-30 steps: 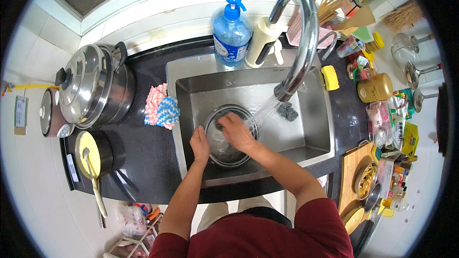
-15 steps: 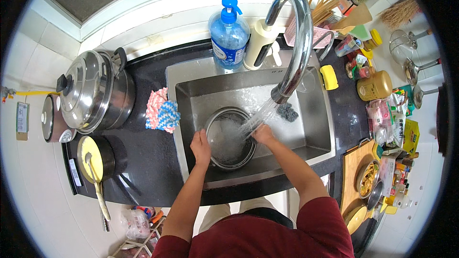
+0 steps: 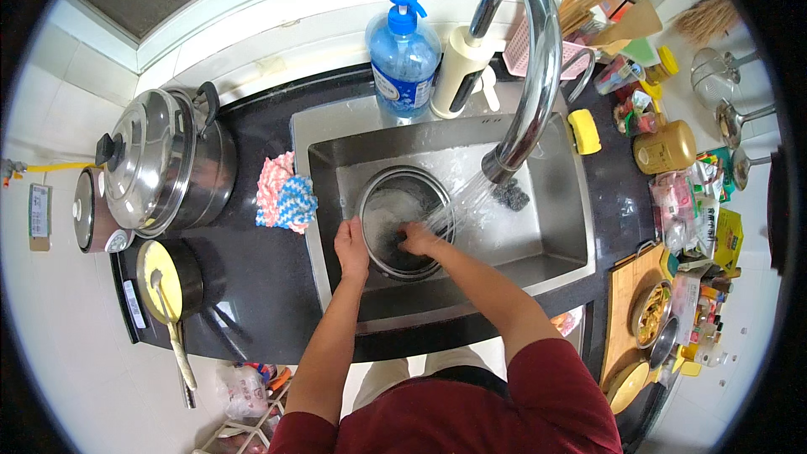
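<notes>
Metal pot in left part of sink, faucet running toward its right side. Left hand half curled at pot's left rim, apparently touching; grip hidden. Right hand inside pot, fingers bent; cannot tell whether it holds anything. Judged step: rubbing the inside under water. Good practice: brace rim firmly, work evenly round wall and base, rinse each rubbed patch. Labels: blue-and-white, printed, on soap bottle, far side; left wall tag, print too small.

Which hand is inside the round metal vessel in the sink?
The right hand: it reaches into the round metal vessel, beside the water stream; the left hand is outside, at the vessel's left edge.
</notes>
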The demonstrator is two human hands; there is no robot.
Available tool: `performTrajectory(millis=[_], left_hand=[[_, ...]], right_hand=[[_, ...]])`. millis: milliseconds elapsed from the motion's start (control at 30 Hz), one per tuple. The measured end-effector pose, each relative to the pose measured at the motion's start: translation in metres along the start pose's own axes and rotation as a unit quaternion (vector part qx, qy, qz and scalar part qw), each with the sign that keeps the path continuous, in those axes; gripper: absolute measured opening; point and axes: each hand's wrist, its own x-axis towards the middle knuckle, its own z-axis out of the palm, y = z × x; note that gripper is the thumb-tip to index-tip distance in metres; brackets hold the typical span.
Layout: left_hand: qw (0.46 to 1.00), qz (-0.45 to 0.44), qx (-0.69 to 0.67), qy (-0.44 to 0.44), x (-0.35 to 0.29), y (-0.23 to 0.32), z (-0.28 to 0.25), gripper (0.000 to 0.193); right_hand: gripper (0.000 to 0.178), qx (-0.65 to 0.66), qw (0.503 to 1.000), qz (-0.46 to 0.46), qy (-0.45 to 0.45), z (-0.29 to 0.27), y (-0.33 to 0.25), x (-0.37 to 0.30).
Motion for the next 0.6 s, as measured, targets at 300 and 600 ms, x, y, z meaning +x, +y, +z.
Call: performTrajectory(millis=[300, 600], left_hand=[[0.978, -0.074, -0.195, 0.016, -0.003, 0.002, 0.018, 0.027], [0.998, -0.026, -0.059, 0.003, -0.002, 0.001, 0.011, 0.032]], right_hand=[[0.042, 0.098, 0.958, -0.194, 0.188, -0.039, -0.071, -0.080], [0.036, -0.239, 0.967, -0.051, 0.067, -0.040, 0.037, -0.048]])
